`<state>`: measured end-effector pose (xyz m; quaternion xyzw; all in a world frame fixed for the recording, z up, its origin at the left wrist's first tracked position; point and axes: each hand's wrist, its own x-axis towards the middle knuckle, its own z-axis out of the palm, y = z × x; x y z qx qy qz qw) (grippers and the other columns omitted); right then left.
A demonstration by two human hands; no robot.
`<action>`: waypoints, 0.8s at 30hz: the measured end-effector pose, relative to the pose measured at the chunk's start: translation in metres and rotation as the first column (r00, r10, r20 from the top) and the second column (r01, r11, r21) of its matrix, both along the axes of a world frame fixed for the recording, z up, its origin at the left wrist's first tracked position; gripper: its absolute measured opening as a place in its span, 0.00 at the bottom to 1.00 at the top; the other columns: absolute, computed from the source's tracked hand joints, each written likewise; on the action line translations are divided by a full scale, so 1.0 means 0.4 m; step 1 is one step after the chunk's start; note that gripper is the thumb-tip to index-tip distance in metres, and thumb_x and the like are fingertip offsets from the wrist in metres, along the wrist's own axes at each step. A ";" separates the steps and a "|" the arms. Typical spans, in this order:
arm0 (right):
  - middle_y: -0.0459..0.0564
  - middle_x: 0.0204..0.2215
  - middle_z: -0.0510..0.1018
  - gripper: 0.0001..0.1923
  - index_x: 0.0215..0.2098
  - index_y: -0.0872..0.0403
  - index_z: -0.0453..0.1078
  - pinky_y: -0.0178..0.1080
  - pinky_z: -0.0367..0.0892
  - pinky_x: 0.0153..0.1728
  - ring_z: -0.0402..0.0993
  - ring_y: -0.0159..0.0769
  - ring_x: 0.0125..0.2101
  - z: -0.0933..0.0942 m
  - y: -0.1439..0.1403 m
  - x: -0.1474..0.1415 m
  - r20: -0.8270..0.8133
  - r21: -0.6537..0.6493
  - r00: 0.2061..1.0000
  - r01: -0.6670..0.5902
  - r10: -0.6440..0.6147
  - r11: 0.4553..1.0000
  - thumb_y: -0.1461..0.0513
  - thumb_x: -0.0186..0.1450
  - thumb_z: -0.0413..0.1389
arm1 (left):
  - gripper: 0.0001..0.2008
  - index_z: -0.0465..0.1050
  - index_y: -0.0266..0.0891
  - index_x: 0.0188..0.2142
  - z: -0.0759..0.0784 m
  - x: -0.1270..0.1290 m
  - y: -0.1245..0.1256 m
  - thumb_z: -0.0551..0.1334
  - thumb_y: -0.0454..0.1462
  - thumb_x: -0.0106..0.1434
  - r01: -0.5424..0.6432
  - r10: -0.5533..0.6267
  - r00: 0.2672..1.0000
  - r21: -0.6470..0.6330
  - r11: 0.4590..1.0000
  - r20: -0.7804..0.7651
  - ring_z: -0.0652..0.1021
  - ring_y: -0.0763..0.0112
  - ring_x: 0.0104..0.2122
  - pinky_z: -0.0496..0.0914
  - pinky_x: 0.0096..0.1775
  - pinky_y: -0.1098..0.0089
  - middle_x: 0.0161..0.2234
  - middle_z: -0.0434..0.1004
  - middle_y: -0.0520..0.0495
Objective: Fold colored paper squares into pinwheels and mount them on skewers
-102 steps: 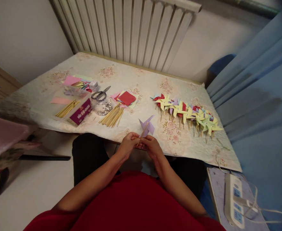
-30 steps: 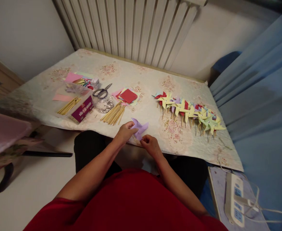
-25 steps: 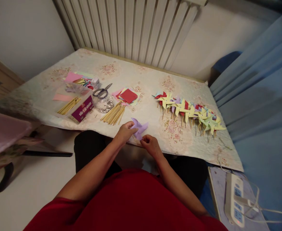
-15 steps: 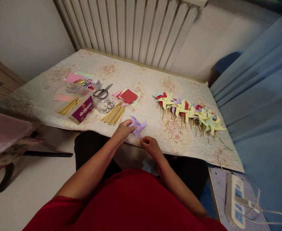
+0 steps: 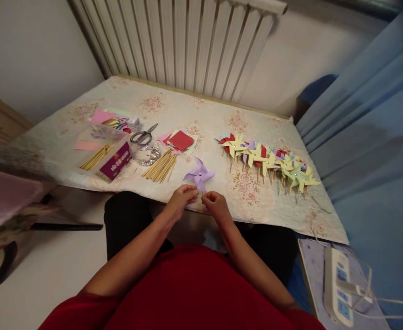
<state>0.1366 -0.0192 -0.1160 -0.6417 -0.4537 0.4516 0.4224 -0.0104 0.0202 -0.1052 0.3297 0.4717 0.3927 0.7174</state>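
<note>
A purple paper pinwheel (image 5: 199, 174) with a shiny pin at its centre stands upright over the near edge of the table (image 5: 204, 114). My right hand (image 5: 215, 205) pinches its wooden stick just below the paper. My left hand (image 5: 181, 198) sits right beside it, fingertips closed at the same stick. Both hands hover at the table's front edge, above my lap.
A row of finished pinwheels (image 5: 268, 161) lies to the right. Loose wooden sticks (image 5: 160, 166), coloured paper squares (image 5: 179, 140), scissors (image 5: 143, 135), a clear dish of pins (image 5: 147, 154) and a purple box (image 5: 115, 160) lie to the left. A power strip (image 5: 336, 284) sits at lower right.
The pinwheel, earlier pressed flat under my left hand on the table, now stands upright facing me on its stick. Both hands have drawn together beneath it.
</note>
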 end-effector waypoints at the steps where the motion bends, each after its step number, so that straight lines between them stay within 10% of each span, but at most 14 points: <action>1: 0.43 0.19 0.71 0.08 0.23 0.53 0.69 0.34 0.56 0.22 0.61 0.30 0.20 0.000 0.000 -0.002 0.008 0.007 1.000 0.000 0.000 1.000 0.56 0.53 0.56 | 0.19 0.70 0.35 0.33 -0.001 0.010 -0.005 0.72 0.40 0.45 0.002 -0.002 1.000 0.010 1.000 0.005 0.75 0.75 0.29 0.67 0.36 0.71 0.29 0.74 0.50; 24: 0.41 0.17 0.69 0.07 0.22 0.53 0.68 0.33 0.58 0.23 0.62 0.30 0.20 -0.030 0.003 -0.008 0.008 0.024 1.000 -0.003 0.002 1.000 0.57 0.53 0.56 | 0.17 0.59 0.39 0.23 0.005 0.052 0.006 0.68 0.42 0.46 0.011 -0.005 0.997 0.069 0.998 -0.083 0.69 0.79 0.19 0.62 0.26 0.75 0.18 0.68 0.56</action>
